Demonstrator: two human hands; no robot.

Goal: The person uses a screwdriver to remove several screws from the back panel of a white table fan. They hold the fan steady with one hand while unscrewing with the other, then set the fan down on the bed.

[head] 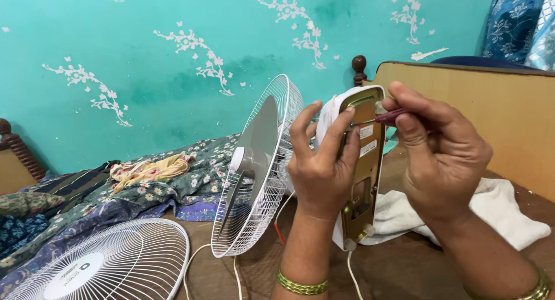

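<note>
Gripping a fan control housing [361, 161] upright near the middle of the view, the left hand [321, 167] wraps its fingers [341, 141] around the white outer edge, thumb and fingertips curled onto the open tan-coloured inner face; the right hand [442, 161] pinches a small screwdriver [384, 117] with a dark red handle between thumb and forefinger, its thin shaft lying nearly level and its tip pointing left into the upper part of the housing; the housing's long axis runs close to vertical, its lower end resting near a white cloth [497, 210] on the brown worktop [404, 271], a white cord [352, 274] trailing down from its base; it looks like light, rigid plastic, smooth on the outside and probably easy to crack at the thin rim, so the sides seem the safest place to hold it; just left stands the fan head [257, 173], its white wire guard tilted and its grey blade showing; a loose front grille [104, 265] lies flat at lower left; farther back, patterned bedding [115, 190] is heaped against a turquoise wall [173, 57] with white flower motifs.
</note>
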